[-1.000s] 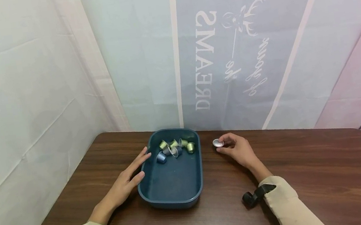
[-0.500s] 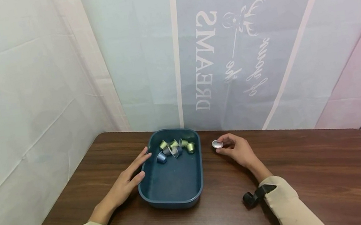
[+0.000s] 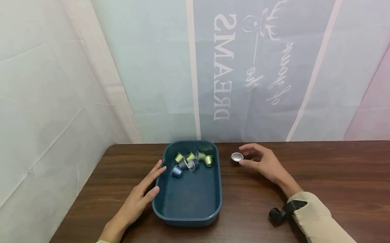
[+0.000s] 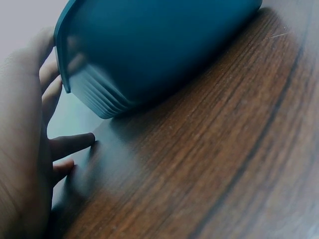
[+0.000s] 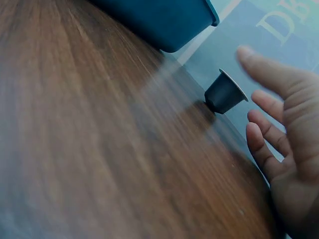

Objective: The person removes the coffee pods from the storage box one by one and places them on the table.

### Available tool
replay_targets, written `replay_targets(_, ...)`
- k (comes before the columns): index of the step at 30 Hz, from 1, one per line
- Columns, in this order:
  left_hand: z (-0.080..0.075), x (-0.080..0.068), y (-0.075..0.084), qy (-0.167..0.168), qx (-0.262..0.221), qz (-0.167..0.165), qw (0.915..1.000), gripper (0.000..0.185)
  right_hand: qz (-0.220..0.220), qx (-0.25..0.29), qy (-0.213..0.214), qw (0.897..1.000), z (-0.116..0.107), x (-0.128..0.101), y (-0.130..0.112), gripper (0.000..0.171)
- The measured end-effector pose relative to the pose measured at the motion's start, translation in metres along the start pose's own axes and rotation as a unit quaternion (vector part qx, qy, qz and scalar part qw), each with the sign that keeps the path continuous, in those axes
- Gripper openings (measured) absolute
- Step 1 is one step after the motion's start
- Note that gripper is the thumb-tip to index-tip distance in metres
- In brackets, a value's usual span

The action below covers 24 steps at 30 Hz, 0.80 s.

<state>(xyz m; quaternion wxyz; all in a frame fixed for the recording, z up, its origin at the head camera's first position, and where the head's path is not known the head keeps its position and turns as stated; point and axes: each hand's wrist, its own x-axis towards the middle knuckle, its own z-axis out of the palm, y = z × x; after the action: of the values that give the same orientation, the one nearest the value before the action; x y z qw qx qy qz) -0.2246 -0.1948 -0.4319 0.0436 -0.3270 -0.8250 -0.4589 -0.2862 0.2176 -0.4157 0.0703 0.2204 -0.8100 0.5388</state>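
Note:
A dark coffee capsule [image 3: 237,156] with a silver lid stands on the table, lid up, to the right of the blue tray [image 3: 190,219]. My right hand [image 3: 263,163] is just right of the capsule; in the right wrist view, thumb and fingers are spread apart with a gap between them and the dark capsule [image 5: 224,93]. My left hand [image 3: 135,202] touches the tray's left rim with nearly straight fingers. Several green and blue capsules [image 3: 208,161] lie jumbled at the far end inside the tray, some tipped on their sides.
A brown wooden table [image 3: 340,183] carries everything. Behind it hangs a pale curtain [image 3: 155,60] with printed lettering, and a white cloth [image 3: 18,101] closes off the left side. Black wrist cameras [image 3: 284,212] sit on both sleeves.
My right hand has let go of the dark capsule and drawn slightly right, its fingers spreading. The capsule stays by the tray. My left hand keeps its place on the rim; the head view shifts slightly.

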Motion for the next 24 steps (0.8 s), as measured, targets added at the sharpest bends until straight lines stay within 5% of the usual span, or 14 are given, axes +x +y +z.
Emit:
replay_targets(12,0.000,-0.001,0.001,0.001,0.003,-0.002,1.0000,0.052,-0.072,0.084,0.014,0.994,0.006,0.004,-0.030,0.029)
replay_targets(18,0.000,-0.001,0.001,0.003,0.008,-0.003,1.0000,0.054,-0.098,0.060,-0.003,0.993,0.018,0.011,-0.038,0.025)
replay_targets(24,0.001,-0.001,-0.002,0.005,0.010,0.003,0.9999,0.054,-0.106,0.037,-0.019,0.994,0.033,0.016,-0.072,0.022)
